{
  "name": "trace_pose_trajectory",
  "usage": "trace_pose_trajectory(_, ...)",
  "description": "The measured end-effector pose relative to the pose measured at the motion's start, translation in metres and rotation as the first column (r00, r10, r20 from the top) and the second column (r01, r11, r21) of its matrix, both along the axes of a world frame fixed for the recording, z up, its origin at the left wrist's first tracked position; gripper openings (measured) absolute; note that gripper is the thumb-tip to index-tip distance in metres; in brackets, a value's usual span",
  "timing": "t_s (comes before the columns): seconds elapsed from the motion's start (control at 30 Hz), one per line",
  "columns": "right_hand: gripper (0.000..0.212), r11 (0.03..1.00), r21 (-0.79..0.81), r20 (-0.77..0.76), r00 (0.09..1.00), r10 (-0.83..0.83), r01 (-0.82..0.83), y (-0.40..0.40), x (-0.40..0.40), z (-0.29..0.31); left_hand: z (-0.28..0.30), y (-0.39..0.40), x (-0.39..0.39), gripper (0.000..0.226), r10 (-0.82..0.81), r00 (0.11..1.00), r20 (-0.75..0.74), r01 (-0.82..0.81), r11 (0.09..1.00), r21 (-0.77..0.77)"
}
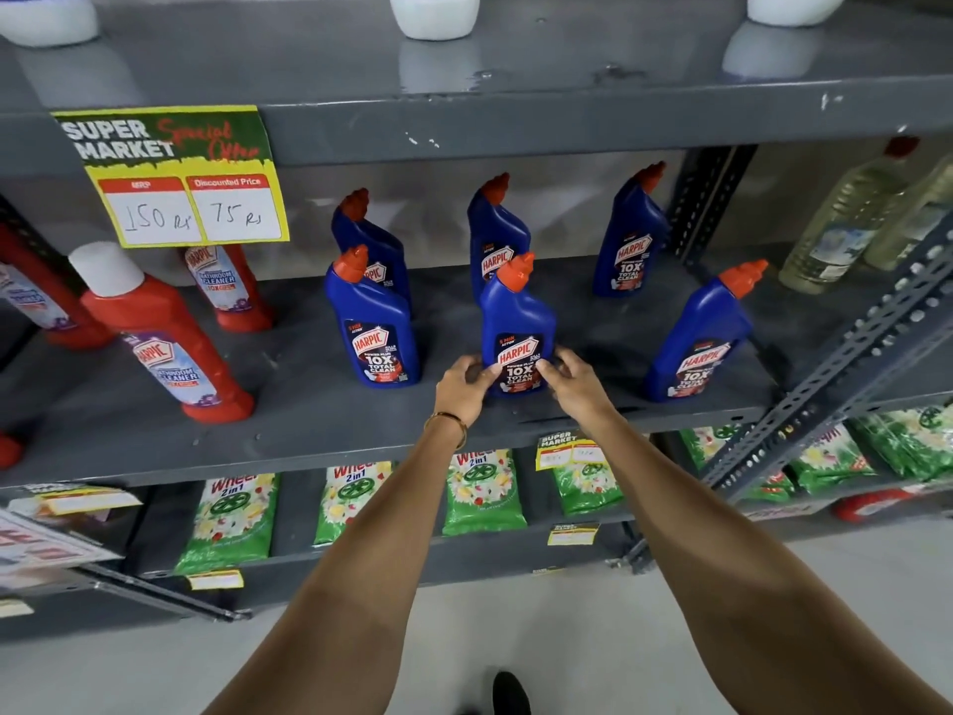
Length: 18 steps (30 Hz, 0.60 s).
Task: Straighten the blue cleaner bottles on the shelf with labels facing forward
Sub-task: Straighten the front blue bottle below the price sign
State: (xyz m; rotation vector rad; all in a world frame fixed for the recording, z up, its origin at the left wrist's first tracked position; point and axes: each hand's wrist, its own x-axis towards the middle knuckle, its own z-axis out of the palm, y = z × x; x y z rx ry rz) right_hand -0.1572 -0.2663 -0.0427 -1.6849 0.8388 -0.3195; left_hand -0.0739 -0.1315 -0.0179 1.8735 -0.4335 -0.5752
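Observation:
Several blue cleaner bottles with orange caps stand on the grey middle shelf. The front middle bottle is upright, its label towards me. My left hand grips its lower left side and my right hand its lower right side. A front left bottle and a front right bottle stand apart from it, labels forward, the right one appearing tilted. Behind stand a back left bottle, a back middle bottle and a back right bottle.
Red bathroom cleaner bottles stand at the left of the same shelf. A yellow price sign hangs from the upper shelf edge. Pale liquid bottles stand at the right behind a slotted upright. Green detergent packs fill the shelf below.

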Motion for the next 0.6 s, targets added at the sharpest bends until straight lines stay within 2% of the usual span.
trace_pose_trajectory(0.2,0.033,1.000,-0.012,0.016,1.000,-0.016,0.016,0.009,-0.019,-0.006,0.001,0.012,-0.016,0.039,-0.029,0.999,0.021,0.029,0.999,0.014)
trace_pose_trajectory(0.37,0.014,0.999,-0.033,0.030,0.999,-0.039,0.040,0.018,-0.030,0.002,0.000,0.015,-0.023,0.040,-0.042,0.999,0.031,0.041,0.999,0.030)
trace_pose_trajectory(0.6,0.019,0.999,-0.015,0.006,0.999,-0.037,0.037,0.019,-0.032,0.003,0.001,0.017,-0.026,0.042,-0.043,0.999,0.022,0.042,0.998,0.050)
